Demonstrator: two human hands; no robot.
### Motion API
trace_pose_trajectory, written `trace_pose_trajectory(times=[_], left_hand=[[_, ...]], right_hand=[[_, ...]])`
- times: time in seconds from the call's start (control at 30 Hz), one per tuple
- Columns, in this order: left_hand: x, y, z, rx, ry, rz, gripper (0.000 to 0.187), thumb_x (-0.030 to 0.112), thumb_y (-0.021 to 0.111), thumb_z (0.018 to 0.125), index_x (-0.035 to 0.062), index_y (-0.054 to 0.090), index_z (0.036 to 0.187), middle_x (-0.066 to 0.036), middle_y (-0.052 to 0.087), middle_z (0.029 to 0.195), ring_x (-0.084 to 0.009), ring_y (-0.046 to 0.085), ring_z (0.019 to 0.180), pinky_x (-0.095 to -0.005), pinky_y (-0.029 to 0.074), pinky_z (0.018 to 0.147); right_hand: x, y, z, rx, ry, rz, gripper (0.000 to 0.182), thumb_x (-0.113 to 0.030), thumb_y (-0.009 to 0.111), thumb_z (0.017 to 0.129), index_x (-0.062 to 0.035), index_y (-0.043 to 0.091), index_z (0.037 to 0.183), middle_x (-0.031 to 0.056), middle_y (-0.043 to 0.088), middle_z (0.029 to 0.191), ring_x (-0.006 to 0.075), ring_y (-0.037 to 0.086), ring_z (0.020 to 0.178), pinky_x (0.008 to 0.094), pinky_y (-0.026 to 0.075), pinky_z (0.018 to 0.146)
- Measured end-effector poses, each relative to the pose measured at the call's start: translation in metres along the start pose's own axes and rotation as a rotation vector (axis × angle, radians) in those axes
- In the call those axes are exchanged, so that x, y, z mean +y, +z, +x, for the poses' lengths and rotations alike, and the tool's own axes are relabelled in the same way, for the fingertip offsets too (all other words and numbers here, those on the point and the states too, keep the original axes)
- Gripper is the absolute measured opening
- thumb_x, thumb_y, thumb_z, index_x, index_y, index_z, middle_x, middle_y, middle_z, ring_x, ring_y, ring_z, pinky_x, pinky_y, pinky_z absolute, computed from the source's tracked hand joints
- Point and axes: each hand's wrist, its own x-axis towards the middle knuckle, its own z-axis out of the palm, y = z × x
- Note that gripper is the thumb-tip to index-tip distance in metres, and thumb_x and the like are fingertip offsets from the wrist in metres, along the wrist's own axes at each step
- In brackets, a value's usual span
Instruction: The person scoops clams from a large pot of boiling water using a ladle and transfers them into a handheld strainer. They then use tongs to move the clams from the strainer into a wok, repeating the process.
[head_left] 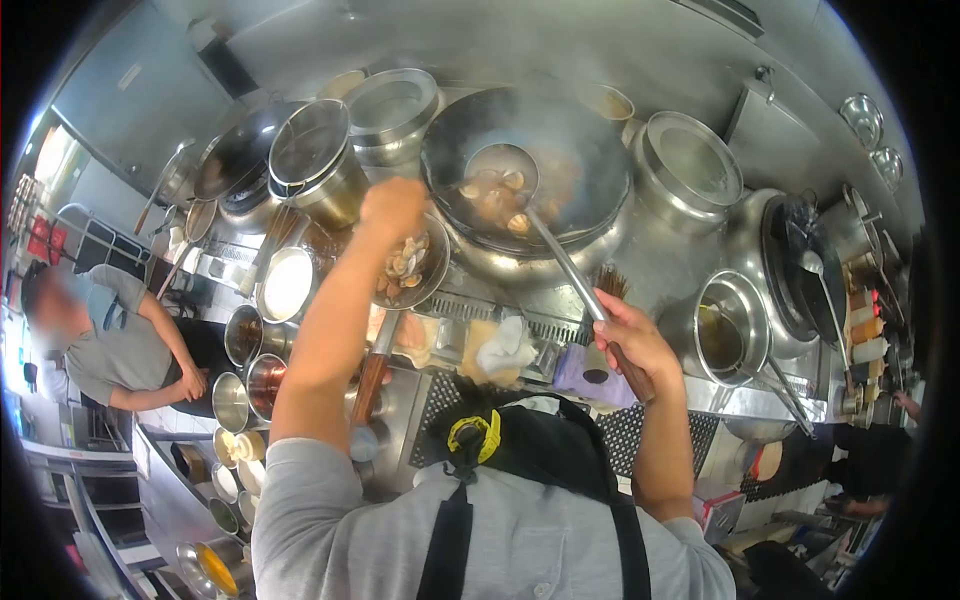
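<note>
Right hand (625, 335) has its grip closed on the ladle (503, 170), whose bowl sits in the steaming wok (590, 150) at far centre. Left hand (392, 207), fisted, tips a strainer (410, 265) of clams just left of the wok.

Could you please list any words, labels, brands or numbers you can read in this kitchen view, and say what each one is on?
None can be read.
The box at lower right, below the right hand, has printing too blurred to read.
The bottles at far right show labels too small to read.
The wok, ladle and strainer under the left hand bear no visible text.
</note>
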Motion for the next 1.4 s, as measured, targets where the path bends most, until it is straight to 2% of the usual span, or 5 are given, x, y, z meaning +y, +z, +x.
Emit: trace_pose_trajectory(times=[0.37, 0.7, 0.9, 1.1, 1.4], left_hand=[[-0.105, 0.040, -0.055, 0.040, -0.212, 0.009, 0.036, 0.037, 0.067, 0.091, 0.0016, 0.075, 0.093, -0.024, 0.073, 0.095, -0.0406, 0.072, 0.095, -0.0495, 0.058, 0.084], [-0.017, -0.005, -0.038, -0.030, -0.015, -0.127, 0.039, 0.042, 0.069, 0.089, 0.0049, 0.076, 0.099, -0.024, 0.073, 0.101, -0.0421, 0.070, 0.097, -0.0496, 0.056, 0.085], [0.047, -0.001, -0.025, -0.211, -0.133, -0.141, 0.032, 0.021, 0.062, 0.085, 0.0005, 0.076, 0.105, -0.022, 0.073, 0.113, -0.0379, 0.071, 0.107, -0.0462, 0.056, 0.093], [0.033, 0.010, -0.022, -0.121, -0.187, -0.163, 0.037, 0.032, 0.067, 0.088, -0.0007, 0.075, 0.104, -0.024, 0.073, 0.110, -0.0400, 0.070, 0.105, -0.0480, 0.056, 0.091], [0.040, 0.004, -0.008, -0.163, -0.079, -0.152, 0.030, 0.017, 0.063, 0.084, -0.0006, 0.077, 0.103, -0.023, 0.074, 0.110, -0.0401, 0.071, 0.106, -0.0473, 0.057, 0.092]], right_hand=[[0.001, -0.002, 0.003, -0.010, -0.009, -0.004, 0.065, -0.009, 0.060, 0.096, -0.0105, 0.039, 0.157, 0.0009, 0.058, 0.076, 0.0085, 0.051, 0.050, 0.0236, 0.040, 0.043], [0.000, 0.002, 0.002, 0.014, -0.008, -0.028, 0.064, -0.009, 0.061, 0.095, -0.0090, 0.041, 0.156, 0.0004, 0.058, 0.075, 0.0086, 0.052, 0.052, 0.0240, 0.040, 0.046], [0.001, 0.000, 0.001, -0.001, -0.003, -0.025, 0.065, -0.011, 0.062, 0.095, -0.0096, 0.040, 0.157, 0.0010, 0.059, 0.078, 0.0102, 0.054, 0.054, 0.0262, 0.043, 0.047], [0.000, 0.004, 0.001, 0.004, -0.005, -0.064, 0.064, -0.011, 0.060, 0.096, -0.0143, 0.041, 0.157, 0.0005, 0.057, 0.075, 0.0096, 0.052, 0.050, 0.0245, 0.040, 0.044], [-0.002, 0.007, 0.000, 0.013, 0.009, -0.053, 0.064, -0.010, 0.060, 0.096, -0.0146, 0.041, 0.157, 0.0005, 0.057, 0.075, 0.0094, 0.052, 0.051, 0.0249, 0.040, 0.045]])
